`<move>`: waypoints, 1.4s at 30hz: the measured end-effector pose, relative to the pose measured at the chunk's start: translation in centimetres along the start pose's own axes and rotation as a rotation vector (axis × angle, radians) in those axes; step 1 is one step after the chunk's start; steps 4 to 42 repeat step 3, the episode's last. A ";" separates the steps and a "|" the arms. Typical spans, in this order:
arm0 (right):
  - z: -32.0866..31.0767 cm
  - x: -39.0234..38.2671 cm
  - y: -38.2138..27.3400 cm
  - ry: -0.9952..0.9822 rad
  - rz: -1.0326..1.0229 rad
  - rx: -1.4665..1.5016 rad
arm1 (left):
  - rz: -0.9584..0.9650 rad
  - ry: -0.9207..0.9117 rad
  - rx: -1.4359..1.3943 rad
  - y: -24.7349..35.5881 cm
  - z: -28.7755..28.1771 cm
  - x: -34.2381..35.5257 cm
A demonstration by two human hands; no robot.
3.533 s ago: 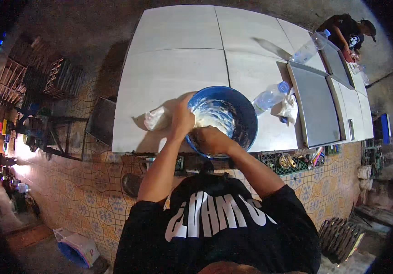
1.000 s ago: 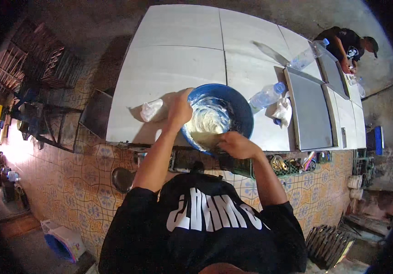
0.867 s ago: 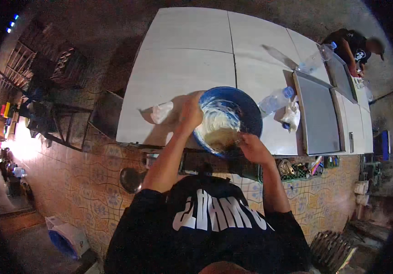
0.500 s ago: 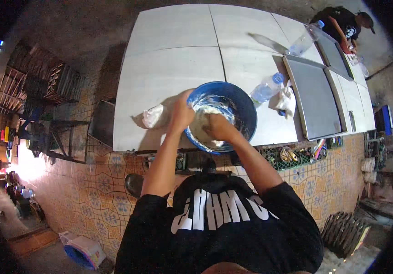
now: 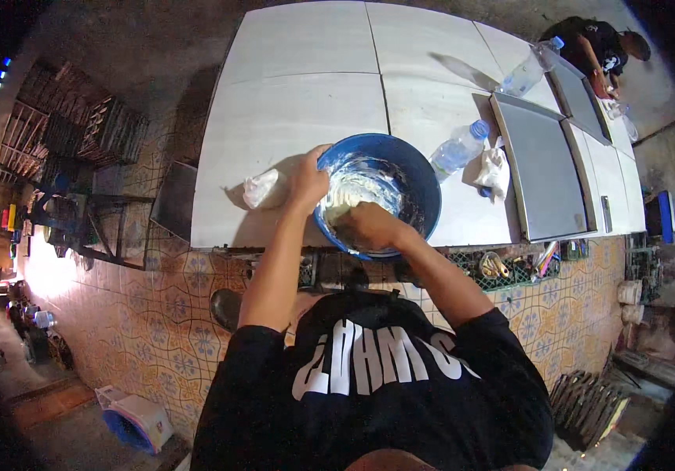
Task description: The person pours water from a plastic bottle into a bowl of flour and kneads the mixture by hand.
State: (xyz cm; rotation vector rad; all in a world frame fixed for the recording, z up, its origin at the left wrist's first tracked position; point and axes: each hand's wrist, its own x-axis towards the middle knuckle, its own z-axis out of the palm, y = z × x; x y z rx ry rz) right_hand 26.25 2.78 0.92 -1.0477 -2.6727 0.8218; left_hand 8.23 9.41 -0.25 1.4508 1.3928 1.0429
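A round blue bowl stands on the white table, close to its near edge. Pale, creamy mixture is smeared in swirls around the inside. At the left rim, my left hand is closed around the edge of the bowl. My right hand reaches down into the near left part of the bowl, in the mixture; its fingertips are blurred and partly hidden. To the left lies a small white plastic bag. A clear bottle with a blue cap lies just right of the bowl.
Another white bag sits beside a grey metal tray on the table. Farther back are a second bottle and another tray. A co-worker bends at the far right corner. Green crates sit below the near edge.
My right hand has shifted toward the near left side of the bowl, and the mixture now shows swirled streaks. My left hand stays on the rim.
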 end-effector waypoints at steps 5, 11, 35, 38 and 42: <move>2.2 -1.7 3.5 -0.083 -0.080 -0.021 | -0.016 -0.012 0.040 0.0 0.6 0.1; 2.2 -1.7 3.5 -0.083 -0.080 -0.021 | -0.016 -0.012 0.040 0.0 0.6 0.1; 2.2 -1.7 3.5 -0.083 -0.080 -0.021 | -0.016 -0.012 0.040 0.0 0.6 0.1; 2.2 -1.7 3.5 -0.083 -0.080 -0.021 | -0.016 -0.012 0.040 0.0 0.6 0.1; 2.2 -1.7 3.5 -0.083 -0.080 -0.021 | -0.016 -0.012 0.040 0.0 0.6 0.1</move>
